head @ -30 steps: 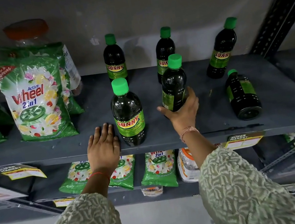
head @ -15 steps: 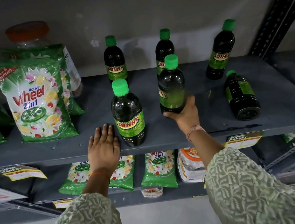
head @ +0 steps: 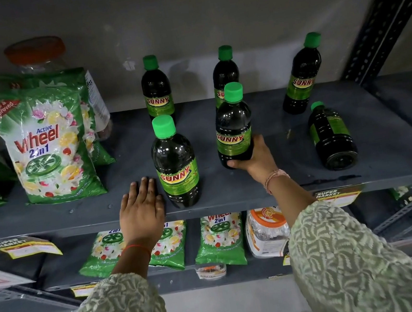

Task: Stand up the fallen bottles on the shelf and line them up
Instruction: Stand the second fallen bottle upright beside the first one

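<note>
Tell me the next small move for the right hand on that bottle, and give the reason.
Probably let go and reach right for the fallen bottle. The right hand grips the base of the held bottle, which looks upright with its label forward, beside the front-left bottle. The fallen one appears to be the only bottle lying down.

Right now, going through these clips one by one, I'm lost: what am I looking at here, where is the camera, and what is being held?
There is no machine here, only a person's two bare hands. The single camera sits on the person's head, looking forward and down at a grey shelf. On it stand packets of Wheel detergent and five upright Sunny bottles with green caps. A sixth, the fallen bottle, lies on its side at the right. The right hand has its fingers around the base of the held bottle. The left hand rests flat on the shelf beside the front bottle, holding nothing.
</note>
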Demonstrator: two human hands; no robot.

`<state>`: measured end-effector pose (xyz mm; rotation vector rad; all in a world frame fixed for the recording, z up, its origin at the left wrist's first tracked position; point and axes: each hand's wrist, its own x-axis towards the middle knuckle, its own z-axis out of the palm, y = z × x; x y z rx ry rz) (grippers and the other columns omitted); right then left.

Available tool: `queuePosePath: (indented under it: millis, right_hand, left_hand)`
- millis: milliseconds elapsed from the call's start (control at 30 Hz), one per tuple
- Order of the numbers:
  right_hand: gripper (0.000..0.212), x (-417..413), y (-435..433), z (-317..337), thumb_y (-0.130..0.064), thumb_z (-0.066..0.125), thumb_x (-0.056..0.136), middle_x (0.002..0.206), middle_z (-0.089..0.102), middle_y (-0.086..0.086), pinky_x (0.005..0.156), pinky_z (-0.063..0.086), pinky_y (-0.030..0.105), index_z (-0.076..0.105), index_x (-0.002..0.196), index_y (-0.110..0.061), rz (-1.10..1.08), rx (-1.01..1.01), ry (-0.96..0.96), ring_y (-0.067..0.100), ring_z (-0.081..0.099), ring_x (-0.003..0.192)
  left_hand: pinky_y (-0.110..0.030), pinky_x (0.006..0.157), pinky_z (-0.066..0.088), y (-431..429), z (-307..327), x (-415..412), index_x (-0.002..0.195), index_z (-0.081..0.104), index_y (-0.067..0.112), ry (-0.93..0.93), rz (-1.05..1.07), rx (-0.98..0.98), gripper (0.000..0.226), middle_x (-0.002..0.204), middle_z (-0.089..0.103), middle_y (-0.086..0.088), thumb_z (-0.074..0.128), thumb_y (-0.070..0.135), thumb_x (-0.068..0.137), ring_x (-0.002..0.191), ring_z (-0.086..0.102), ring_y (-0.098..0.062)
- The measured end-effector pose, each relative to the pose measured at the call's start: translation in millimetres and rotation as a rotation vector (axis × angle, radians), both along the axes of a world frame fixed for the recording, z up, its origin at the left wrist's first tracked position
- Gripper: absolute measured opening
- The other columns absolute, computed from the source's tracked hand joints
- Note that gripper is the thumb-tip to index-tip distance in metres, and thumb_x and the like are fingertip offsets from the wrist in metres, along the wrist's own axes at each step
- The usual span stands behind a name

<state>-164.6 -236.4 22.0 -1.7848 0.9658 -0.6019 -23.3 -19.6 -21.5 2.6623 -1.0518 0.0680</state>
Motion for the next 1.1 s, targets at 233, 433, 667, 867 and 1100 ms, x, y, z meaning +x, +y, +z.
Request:
queuePosePath:
  millis: [233, 433, 667, 867, 1100]
  right_hand:
    - [0.057, -3.5, 2.1, -0.5, -0.004, 0.072, 0.072, 0.124, 0.056, 0.016, 0.087, 0.035, 0.022, 0.042, 0.121, -0.001, 0.051, -0.066, 0.019, 0.027, 0.050, 0.117]
    - [0.057, -15.0, 12.4, 0.4, -0.006, 0.069, 0.077, 0.128, 0.054, 0.014, 0.090, 0.033, 0.022, 0.040, 0.126, -0.004, 0.098, -0.070, 0.053, 0.026, 0.048, 0.120]
    - [0.055, -40.8, 31.6, -7.8, -0.010, 0.070, 0.076, 0.125, 0.056, 0.015, 0.095, 0.040, 0.031, 0.042, 0.123, -0.004, 0.161, -0.112, 0.068, 0.027, 0.051, 0.117]
    - [0.052, -52.3, 42.0, -8.2, -0.009, 0.069, 0.076, 0.123, 0.057, 0.016, 0.092, 0.040, 0.030, 0.042, 0.120, -0.003, 0.167, -0.114, 0.066, 0.028, 0.053, 0.115]
    - [0.062, -53.7, 42.3, -8.6, -0.009, 0.071, 0.075, 0.128, 0.054, 0.015, 0.099, 0.039, 0.034, 0.038, 0.127, -0.005, 0.188, -0.081, 0.035, 0.027, 0.050, 0.120]
  left_hand:
    - [-0.041, 0.116, 0.011, 1.2, -0.7, 3.7, 0.141, 0.021, 0.015, 0.007, -0.022, 0.011, 0.073, 0.153, 0.022, -0.005, 0.002, 0.048, 0.078, 0.142, 0.014, -0.025]
    - [-0.039, 0.116, 0.007, 1.8, 0.8, 1.4, 0.142, 0.015, 0.015, 0.040, -0.028, 0.050, 0.058, 0.155, 0.015, -0.003, 0.012, 0.038, 0.089, 0.143, 0.009, -0.023]
    - [-0.040, 0.116, 0.008, 0.9, 4.5, -0.8, 0.142, 0.017, 0.013, 0.054, -0.030, 0.030, 0.050, 0.155, 0.016, -0.006, 0.024, 0.029, 0.095, 0.143, 0.010, -0.026]
    - [-0.041, 0.117, 0.009, 1.1, 7.4, -0.3, 0.142, 0.016, 0.014, 0.076, -0.037, 0.049, 0.049, 0.155, 0.015, -0.005, 0.022, 0.029, 0.095, 0.143, 0.010, -0.027]
    - [-0.042, 0.117, 0.007, -0.3, 8.7, -4.4, 0.143, 0.015, 0.017, 0.098, -0.028, 0.071, 0.049, 0.156, 0.012, -0.002, 0.021, 0.030, 0.096, 0.143, 0.006, -0.027]
